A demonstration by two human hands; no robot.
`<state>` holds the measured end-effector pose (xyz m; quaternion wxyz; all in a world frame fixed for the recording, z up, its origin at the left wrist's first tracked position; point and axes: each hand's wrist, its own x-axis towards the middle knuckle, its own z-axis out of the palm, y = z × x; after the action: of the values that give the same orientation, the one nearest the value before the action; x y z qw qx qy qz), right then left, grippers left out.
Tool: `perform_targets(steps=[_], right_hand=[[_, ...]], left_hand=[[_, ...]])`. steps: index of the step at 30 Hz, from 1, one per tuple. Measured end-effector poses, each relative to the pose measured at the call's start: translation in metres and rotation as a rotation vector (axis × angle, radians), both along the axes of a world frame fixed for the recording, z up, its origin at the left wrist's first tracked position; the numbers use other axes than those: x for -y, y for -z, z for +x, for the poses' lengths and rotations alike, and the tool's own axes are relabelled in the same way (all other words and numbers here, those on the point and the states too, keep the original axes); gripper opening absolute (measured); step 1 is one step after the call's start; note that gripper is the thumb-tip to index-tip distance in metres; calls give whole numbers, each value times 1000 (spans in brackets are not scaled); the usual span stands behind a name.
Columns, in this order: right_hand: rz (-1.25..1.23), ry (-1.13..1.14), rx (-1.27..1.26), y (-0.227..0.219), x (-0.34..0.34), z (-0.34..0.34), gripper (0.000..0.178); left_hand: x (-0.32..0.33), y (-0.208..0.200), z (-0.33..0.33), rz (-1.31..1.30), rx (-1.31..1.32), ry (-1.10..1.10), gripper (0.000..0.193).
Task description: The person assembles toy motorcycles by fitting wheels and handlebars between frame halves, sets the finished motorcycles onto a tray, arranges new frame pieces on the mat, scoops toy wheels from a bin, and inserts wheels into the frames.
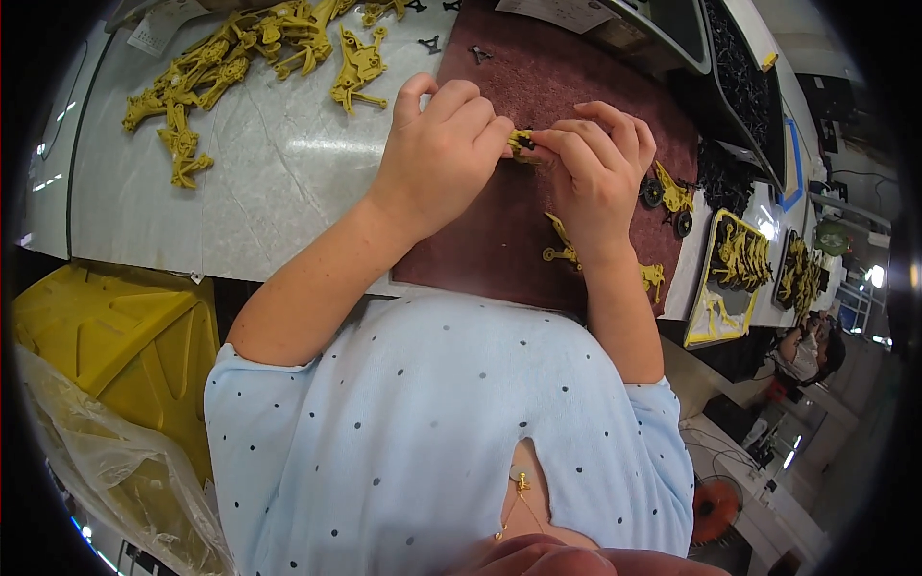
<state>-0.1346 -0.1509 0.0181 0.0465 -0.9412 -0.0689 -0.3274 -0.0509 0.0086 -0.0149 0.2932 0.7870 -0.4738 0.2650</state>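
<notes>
My left hand (440,158) is closed, its thumb and fingertips pinching a small yellow plastic part (520,146) above the dark red mat (461,245). From the other side my right hand (597,168) closes thumb and forefinger on a small black piece (525,140), which sits against the yellow part. The fingertips hide much of both, and I cannot tell whether they are joined. Under my right wrist, a yellow plastic frame (565,242) lies on the mat. To its right is another yellow frame (675,192) with black wheels (683,225).
Yellow plastic frames (211,72) are heaped at the far left of the grey table (279,206). Black Y-shaped pieces (479,55) lie at the back. A black bin (735,82) of small black parts and a yellow-rimmed tray (722,322) of assembled pieces stand at right.
</notes>
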Motion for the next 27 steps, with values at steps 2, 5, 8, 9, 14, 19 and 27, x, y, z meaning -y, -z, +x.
perform_targets(steps=[2,5,8,9,14,19,27], right_hand=[[50,15,-52,1,0,-1,16],[252,59,-159,-2,-7,-5,19],[487,108,-249,-6,-14,-15,23],[569,129,-282,-6,-15,-16,25],[429,184,-234,5,-22,-16,23],[537,223,-230,4,-32,-17,18],[490,146,57,-8,-43,-23,25]], left_hand=[[-1,1,0,10,10,-4,13],[-4,3,1,-8,-9,32,18],[-7,2,-1,-3,-40,45,22],[-7,2,-1,-1,-29,47,23],[-6,1,-5,-5,-1,53,21],[-11,-4,-6,-23,25,61,30],[-21,-14,-15,-204,255,-35,27]])
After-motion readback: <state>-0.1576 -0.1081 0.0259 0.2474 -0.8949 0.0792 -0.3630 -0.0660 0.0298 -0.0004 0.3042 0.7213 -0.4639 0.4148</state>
